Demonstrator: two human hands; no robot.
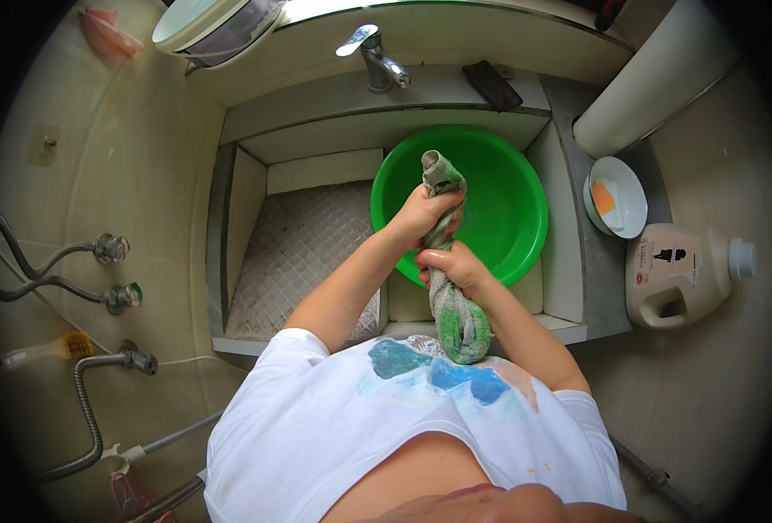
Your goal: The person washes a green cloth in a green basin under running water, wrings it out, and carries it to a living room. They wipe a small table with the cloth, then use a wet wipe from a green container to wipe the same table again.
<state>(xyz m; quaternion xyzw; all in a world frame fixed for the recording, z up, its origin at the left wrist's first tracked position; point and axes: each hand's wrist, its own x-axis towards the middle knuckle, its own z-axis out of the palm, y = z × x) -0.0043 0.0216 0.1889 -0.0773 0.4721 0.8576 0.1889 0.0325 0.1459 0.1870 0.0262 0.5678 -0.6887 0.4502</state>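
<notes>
Twisted into a rope, a green and grey cloth (pixel 465 320) runs from above a green plastic basin (pixel 535 196) down to the front of my white shirt. My left hand (pixel 425 212) is closed around its upper part, below the rolled end. Lower down, my right hand (pixel 454 265) grips the same cloth, close beside the left. The cloth's lower part hangs in a loop near my chest. The basin stands in the right part of a tiled sink and looks wet inside, though I cannot tell how much water it holds.
A chrome faucet (pixel 378 65) stands behind the sink, with a dark flat object (pixel 492 85) to its right. Ridged tile (pixel 307 255) covers the sink's left part. At right are a white bowl (pixel 633 196) with an orange piece, a detergent jug (pixel 677 274) and a thick pipe (pixel 654 78).
</notes>
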